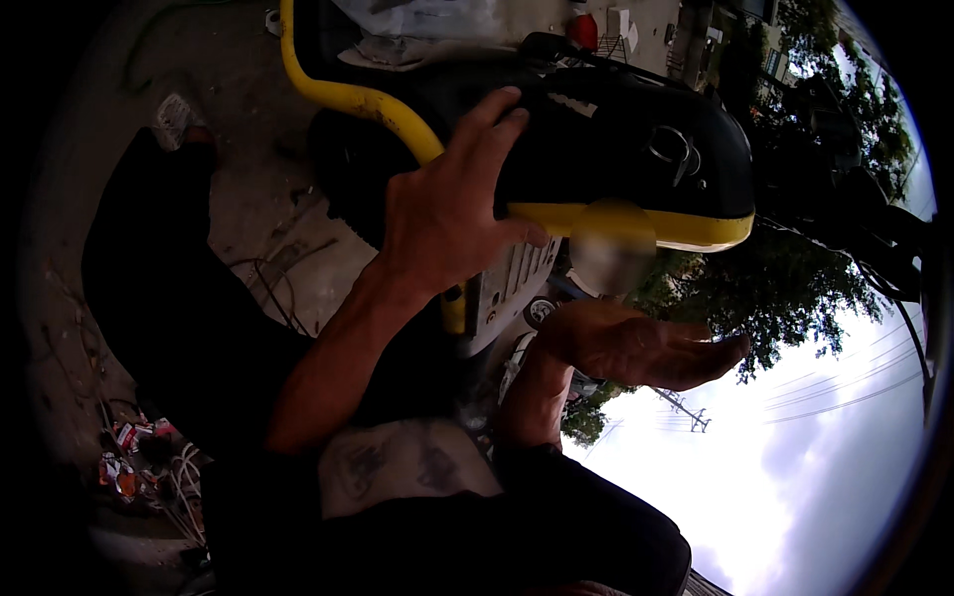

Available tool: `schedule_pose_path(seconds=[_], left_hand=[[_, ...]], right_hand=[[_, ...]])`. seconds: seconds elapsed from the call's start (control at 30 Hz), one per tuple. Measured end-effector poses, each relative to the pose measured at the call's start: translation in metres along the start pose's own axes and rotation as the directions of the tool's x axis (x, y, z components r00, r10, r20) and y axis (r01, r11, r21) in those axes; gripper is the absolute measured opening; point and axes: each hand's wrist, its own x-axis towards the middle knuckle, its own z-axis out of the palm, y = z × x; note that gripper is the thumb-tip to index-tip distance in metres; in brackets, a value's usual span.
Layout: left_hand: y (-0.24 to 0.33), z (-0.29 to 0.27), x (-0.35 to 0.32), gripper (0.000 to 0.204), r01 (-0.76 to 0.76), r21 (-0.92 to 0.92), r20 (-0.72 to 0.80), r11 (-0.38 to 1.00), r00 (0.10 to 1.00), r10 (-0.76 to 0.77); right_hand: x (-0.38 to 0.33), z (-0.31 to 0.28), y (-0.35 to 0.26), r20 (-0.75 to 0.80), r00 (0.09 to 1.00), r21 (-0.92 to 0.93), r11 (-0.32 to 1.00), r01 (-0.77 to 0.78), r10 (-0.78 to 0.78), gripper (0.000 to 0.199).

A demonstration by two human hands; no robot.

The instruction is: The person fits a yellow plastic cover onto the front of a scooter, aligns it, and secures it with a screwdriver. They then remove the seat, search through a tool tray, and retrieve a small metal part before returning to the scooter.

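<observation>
A bulky machine with a black cover (616,149), yellow edge trim (696,228) and a bent yellow tube (368,104) fills the upper middle. My left hand (442,219) lies on the cover with its fingers spread. Its thumb reaches along the trim. Below the cover is a light slotted panel (517,283), partly hidden by my left hand. My right hand (641,348) is held out below the trim, fingers stretched together and nothing visible in it. A round blurred patch covers the spot between the trim and my right hand.
Ground at the left carries loose cables (273,283) and crumpled litter (124,467). Clear plastic sheeting (427,20) lies at the top beside a red object (582,32). Dark-clothed legs extend at the left and lower right. Trees (735,308), overhead wires and sky appear at the right.
</observation>
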Motion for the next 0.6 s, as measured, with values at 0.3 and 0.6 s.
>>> schedule_pose_path(seconds=[0.3,0.6], left_hand=[[-0.001,0.008,-0.001,0.103,0.016,0.03,-0.015,0.999,1.0,-0.015],[0.009,0.006,-0.002,0.097,0.028,-0.033,0.002,0.999,1.0,-0.028]], right_hand=[[-0.002,0.012,0.003,0.044,0.998,0.017,0.999,-0.046,0.045,0.072],[0.011,0.011,-0.017,0.107,0.994,-0.151,0.988,0.032,-0.016,0.065]])
